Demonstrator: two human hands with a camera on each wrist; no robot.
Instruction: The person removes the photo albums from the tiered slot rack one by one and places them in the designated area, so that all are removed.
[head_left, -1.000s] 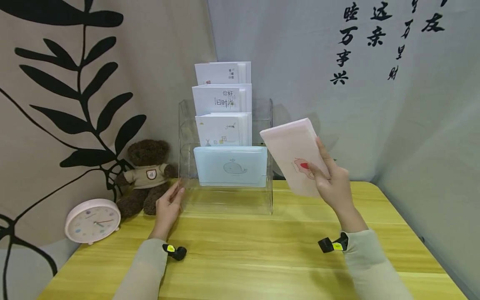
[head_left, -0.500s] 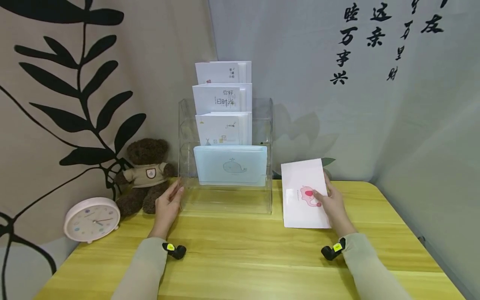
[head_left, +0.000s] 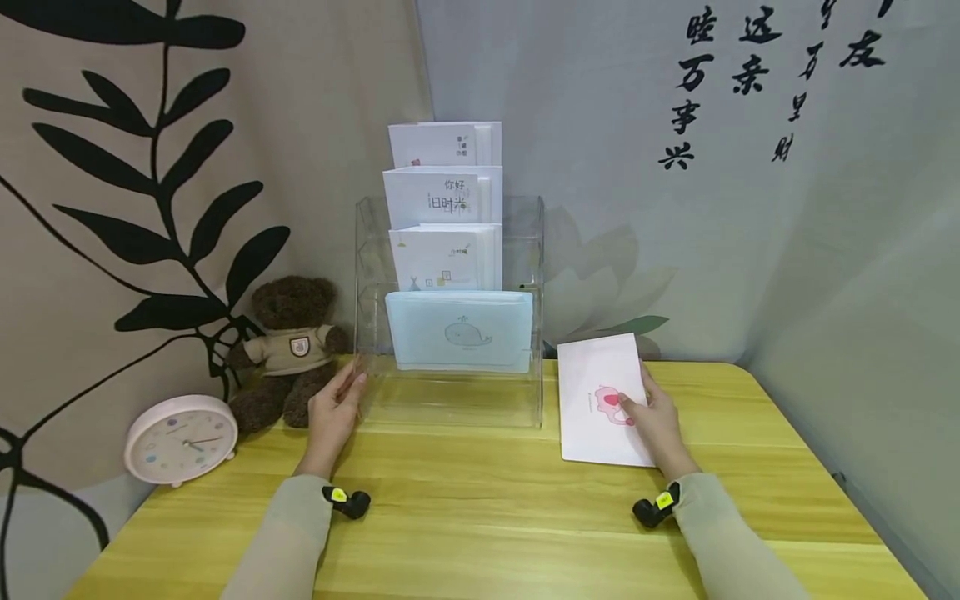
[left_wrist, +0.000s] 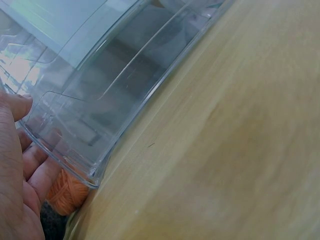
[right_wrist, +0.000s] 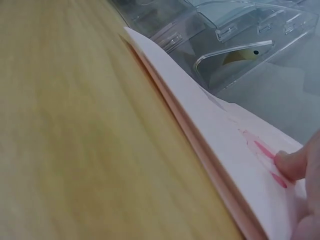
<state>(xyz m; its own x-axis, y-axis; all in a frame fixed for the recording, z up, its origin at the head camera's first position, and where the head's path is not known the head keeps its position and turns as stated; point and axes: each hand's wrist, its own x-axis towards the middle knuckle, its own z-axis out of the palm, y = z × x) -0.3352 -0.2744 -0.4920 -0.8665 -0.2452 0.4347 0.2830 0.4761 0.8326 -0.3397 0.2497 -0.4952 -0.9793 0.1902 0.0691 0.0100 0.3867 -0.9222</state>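
In the head view my right hand [head_left: 660, 425] holds a thin pink notebook [head_left: 600, 375] by its right edge. My thumb [right_wrist: 292, 165] presses on the pink drawing on its cover. The notebook stands nearly upright, its lower edge right at the tabletop. A clear acrylic rack [head_left: 450, 404] stands left of it. My left hand [head_left: 333, 417] grips the rack's left side wall, thumb on one face and fingers on the other. A light blue whale notebook [head_left: 420, 333] sits in the rack's lowest tier. White notebooks [head_left: 420, 200] stand in the tiers above.
A brown teddy bear [head_left: 292, 350] sits left of the rack beside a pink alarm clock [head_left: 180, 442]. The left wrist view shows an orange ball of yarn [left_wrist: 69, 192] behind the rack's corner. Fabric walls close off the back of the wooden table [head_left: 480, 517].
My right hand has lowered the pink notebook from beside the rack to the tabletop and turned it from tilted to nearly upright. The left hand has kept its hold on the rack.
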